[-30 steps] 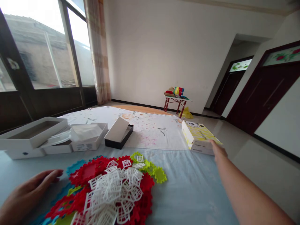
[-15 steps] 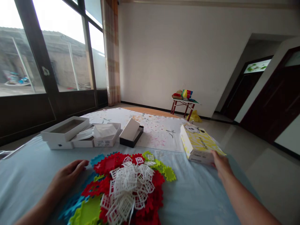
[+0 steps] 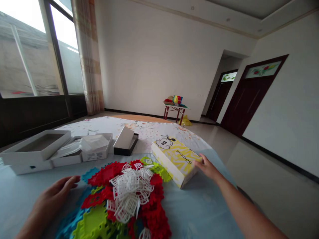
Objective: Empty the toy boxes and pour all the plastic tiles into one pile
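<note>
My right hand grips the near right corner of a yellow and white box printed with a cartoon dog, lying on the pale blue cloth. The box's far left edge sits against a heap of red, green and blue toothed foam tiles topped with white plastic lattice pieces. My left hand rests flat on the cloth with fingers stretched toward the tiles' left edge, holding nothing.
Several open white boxes and a black box with a white lid stand behind the tiles. A patterned white sheet covers the floor beyond. A small red-legged table stands by the far wall, dark doors at right.
My right hand has drawn the yellow box leftward and nearer, up against the tile heap. The view swung to the right. My left hand stayed by the tiles.
</note>
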`<act>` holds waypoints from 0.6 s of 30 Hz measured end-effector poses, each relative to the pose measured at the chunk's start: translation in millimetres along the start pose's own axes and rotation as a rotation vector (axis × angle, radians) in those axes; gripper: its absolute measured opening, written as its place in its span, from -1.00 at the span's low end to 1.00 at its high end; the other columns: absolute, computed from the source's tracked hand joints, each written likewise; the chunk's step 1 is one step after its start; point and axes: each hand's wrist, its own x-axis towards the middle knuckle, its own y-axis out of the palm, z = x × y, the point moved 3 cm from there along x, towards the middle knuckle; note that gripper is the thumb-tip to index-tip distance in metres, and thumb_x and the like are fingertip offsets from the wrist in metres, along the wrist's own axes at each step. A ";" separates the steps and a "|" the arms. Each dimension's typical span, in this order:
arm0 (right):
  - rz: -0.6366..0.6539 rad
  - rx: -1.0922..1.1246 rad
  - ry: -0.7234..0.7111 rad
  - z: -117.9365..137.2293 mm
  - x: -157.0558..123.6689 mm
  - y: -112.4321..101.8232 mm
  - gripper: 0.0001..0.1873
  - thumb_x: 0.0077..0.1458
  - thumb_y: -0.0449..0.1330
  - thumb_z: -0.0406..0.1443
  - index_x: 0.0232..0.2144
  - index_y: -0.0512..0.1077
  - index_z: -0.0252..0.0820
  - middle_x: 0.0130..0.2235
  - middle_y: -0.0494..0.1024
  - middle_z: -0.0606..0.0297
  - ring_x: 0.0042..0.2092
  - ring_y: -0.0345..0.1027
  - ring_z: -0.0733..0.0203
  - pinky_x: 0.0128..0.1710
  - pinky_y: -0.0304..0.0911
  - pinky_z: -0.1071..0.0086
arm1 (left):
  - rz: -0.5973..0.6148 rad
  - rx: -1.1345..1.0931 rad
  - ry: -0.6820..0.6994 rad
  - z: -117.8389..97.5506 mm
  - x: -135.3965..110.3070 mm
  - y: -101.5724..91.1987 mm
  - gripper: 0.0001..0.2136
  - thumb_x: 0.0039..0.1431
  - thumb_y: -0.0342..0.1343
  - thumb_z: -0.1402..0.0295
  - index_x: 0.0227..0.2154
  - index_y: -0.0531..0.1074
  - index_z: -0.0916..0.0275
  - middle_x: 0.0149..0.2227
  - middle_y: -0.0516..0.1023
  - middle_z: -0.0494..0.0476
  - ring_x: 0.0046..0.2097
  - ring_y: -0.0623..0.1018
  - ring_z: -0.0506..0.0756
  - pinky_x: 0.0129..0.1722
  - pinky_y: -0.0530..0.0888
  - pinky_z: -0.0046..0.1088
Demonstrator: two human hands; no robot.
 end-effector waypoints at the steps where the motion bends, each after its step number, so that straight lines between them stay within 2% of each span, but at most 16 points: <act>1: -0.073 -0.109 -0.099 14.3 -6.8 -3.4 -0.24 -0.17 0.18 0.00 0.05 0.19 -0.25 0.04 0.33 0.02 0.09 0.17 -0.06 0.03 0.13 0.08 | 0.001 -0.024 -0.021 -2.2 -1.5 -1.1 -0.62 -0.11 0.00 0.06 -0.31 0.48 0.19 -0.41 0.63 0.02 -0.32 0.58 0.15 -0.45 0.47 -0.51; 2: -0.115 -0.212 -0.221 29.6 -14.7 -3.8 -0.17 -0.19 0.19 0.02 0.09 0.14 -0.24 0.10 0.25 0.01 0.14 0.07 -0.08 0.10 0.02 0.07 | 0.004 -0.043 -0.034 -3.9 -2.7 -1.8 -0.61 -0.12 0.01 0.05 -0.32 0.48 0.19 -0.42 0.63 0.03 -0.32 0.58 0.16 -0.46 0.46 -0.50; 3: -0.096 -0.297 -0.356 44.5 -23.5 -0.4 -0.12 -0.21 0.21 0.03 0.12 0.10 -0.21 0.15 0.18 0.04 0.18 -0.02 -0.09 0.14 -0.06 0.06 | 0.007 -0.063 -0.041 -5.2 -3.6 -2.2 -0.61 -0.14 0.01 0.04 -0.32 0.48 0.19 -0.42 0.63 0.03 -0.33 0.58 0.17 -0.48 0.46 -0.49; 5: 0.053 -0.435 -0.597 68.1 -41.7 14.6 -0.02 -0.30 0.26 0.05 0.16 0.05 -0.11 0.18 0.13 0.11 0.22 -0.13 -0.11 0.17 -0.16 0.04 | 0.009 -0.099 -0.037 -6.6 -4.9 -2.3 -0.62 -0.14 0.01 0.04 -0.34 0.47 0.18 -0.43 0.63 0.03 -0.32 0.58 0.18 -0.46 0.47 -0.47; 7: 0.166 -0.544 -0.723 80.6 -55.6 31.0 0.02 -0.36 0.32 0.02 0.16 0.05 -0.05 0.19 0.12 0.14 0.22 -0.16 -0.14 0.17 -0.19 -0.01 | 0.004 -0.115 -0.022 -7.6 -6.0 -2.2 -0.63 -0.14 0.01 0.05 -0.34 0.46 0.18 -0.43 0.62 0.05 -0.29 0.57 0.18 -0.42 0.47 -0.46; 10: 0.206 -0.583 -0.762 86.5 -61.9 43.3 -0.14 -0.22 0.29 -0.07 0.14 0.10 -0.06 0.17 0.16 0.13 0.20 -0.07 -0.10 0.15 -0.13 -0.01 | 0.012 -0.095 -0.020 -9.0 -7.6 -2.3 -0.62 -0.10 0.00 0.05 -0.31 0.45 0.19 -0.40 0.62 0.07 -0.27 0.57 0.19 -0.42 0.46 -0.46; 12: 0.187 -0.513 -0.755 89.8 -58.9 39.1 -0.26 -0.10 0.22 -0.09 0.13 0.12 -0.08 0.15 0.20 0.14 0.18 -0.01 -0.04 0.14 -0.07 0.03 | 0.012 -0.085 -0.023 -8.9 -7.5 -2.8 -0.61 -0.09 -0.02 0.05 -0.30 0.45 0.19 -0.39 0.62 0.08 -0.27 0.57 0.19 -0.42 0.46 -0.45; 15: 0.075 -0.337 -0.665 98.8 -47.8 15.6 -0.36 -0.01 0.13 -0.09 0.12 0.13 -0.09 0.10 0.28 0.17 0.13 0.12 0.04 0.10 0.06 0.12 | 0.007 -0.066 -0.012 -3.9 -3.1 -2.7 -0.63 -0.09 -0.01 0.05 -0.31 0.46 0.18 -0.42 0.62 0.06 -0.29 0.57 0.19 -0.42 0.46 -0.46; 18: -0.089 -0.226 -0.556 106.7 -31.9 -14.6 -0.38 0.00 0.10 -0.08 0.11 0.15 -0.10 0.06 0.34 0.22 0.07 0.21 0.10 0.06 0.12 0.21 | 0.008 -0.039 -0.005 7.5 5.4 0.2 -0.66 -0.08 0.01 0.06 -0.31 0.47 0.14 -0.43 0.63 0.01 -0.30 0.57 0.18 -0.43 0.45 -0.47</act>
